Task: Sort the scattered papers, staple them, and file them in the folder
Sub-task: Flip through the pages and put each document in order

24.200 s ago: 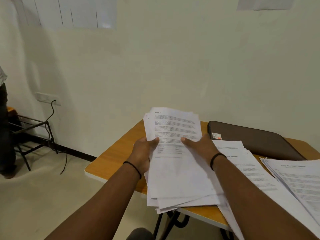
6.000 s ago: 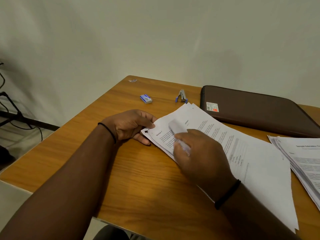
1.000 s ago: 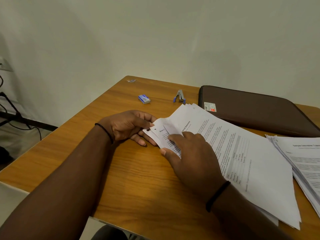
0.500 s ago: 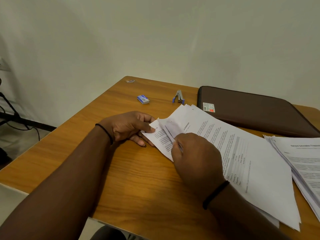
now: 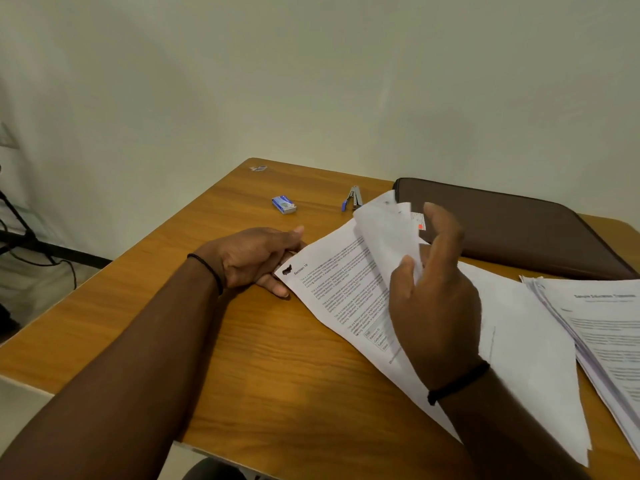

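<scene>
My right grip [image 5: 429, 289] pinches lifted pages [image 5: 384, 233] at centre frame; my left grip [image 5: 256, 261] lies flat on the stack's [image 5: 332, 285] corner on the table [image 5: 242, 358].

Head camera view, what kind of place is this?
Probably an office or study room: a wooden desk against a plain wall, with printed papers, a stapler and a brown folder on it.

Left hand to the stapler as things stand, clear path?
Probably yes. The left hand rests at the corner of the papers, and only bare table lies between it and the stapler. But letting go would free the corner it steadies.
</scene>
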Action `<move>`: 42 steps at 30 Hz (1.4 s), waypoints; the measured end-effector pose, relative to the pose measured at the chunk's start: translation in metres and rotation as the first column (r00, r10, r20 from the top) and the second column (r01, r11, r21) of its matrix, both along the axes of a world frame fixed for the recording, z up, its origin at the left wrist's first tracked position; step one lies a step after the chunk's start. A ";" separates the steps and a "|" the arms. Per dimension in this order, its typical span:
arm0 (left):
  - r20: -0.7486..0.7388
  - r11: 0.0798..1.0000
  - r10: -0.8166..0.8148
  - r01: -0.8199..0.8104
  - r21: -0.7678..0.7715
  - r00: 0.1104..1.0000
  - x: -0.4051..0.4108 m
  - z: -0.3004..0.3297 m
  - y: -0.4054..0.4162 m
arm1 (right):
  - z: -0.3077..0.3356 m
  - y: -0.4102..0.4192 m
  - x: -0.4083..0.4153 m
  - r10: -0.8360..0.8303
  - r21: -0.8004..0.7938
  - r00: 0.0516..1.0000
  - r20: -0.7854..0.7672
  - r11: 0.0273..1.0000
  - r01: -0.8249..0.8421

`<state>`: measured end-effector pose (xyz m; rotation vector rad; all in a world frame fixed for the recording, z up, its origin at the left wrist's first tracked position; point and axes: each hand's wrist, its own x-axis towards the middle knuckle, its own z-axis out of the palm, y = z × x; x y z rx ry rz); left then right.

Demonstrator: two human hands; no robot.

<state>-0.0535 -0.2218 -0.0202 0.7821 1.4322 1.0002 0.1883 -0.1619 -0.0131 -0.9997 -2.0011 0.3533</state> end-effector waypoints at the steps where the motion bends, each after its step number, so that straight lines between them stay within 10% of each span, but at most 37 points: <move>1: 0.016 1.000 0.003 -0.003 -0.010 1.000 -0.001 0.000 0.000 | -0.001 -0.004 -0.003 0.035 0.010 0.998 0.052 0.999 -0.036; 11: -0.157 0.998 0.066 -0.063 0.024 0.985 0.011 -0.004 0.009 | -0.023 -0.015 -0.022 0.376 0.002 0.833 0.406 0.911 -0.412; 20: -0.172 0.981 0.100 -0.068 0.183 0.980 0.026 -0.010 -0.007 | -0.029 0.027 -0.008 0.162 -0.109 0.987 0.000 0.981 -0.161; 24: -0.406 0.969 0.096 0.007 0.247 0.909 0.036 0.001 -0.018 | -0.011 0.059 0.005 0.062 -0.101 0.995 0.081 0.993 -0.053; 31: -0.562 0.882 0.228 0.076 0.465 0.795 0.043 0.065 -0.052 | 0.053 0.072 0.038 0.504 -0.513 0.854 -0.128 0.703 -0.492; 37: 0.016 0.671 0.440 -0.341 0.658 0.898 0.050 0.058 -0.071 | 0.065 0.044 0.050 0.376 -0.377 0.814 -0.442 0.746 -0.549; 42: 0.087 0.686 0.260 -0.248 0.684 0.962 0.092 0.054 -0.067 | 0.075 0.010 0.046 0.275 -0.247 0.722 -0.635 0.814 -0.526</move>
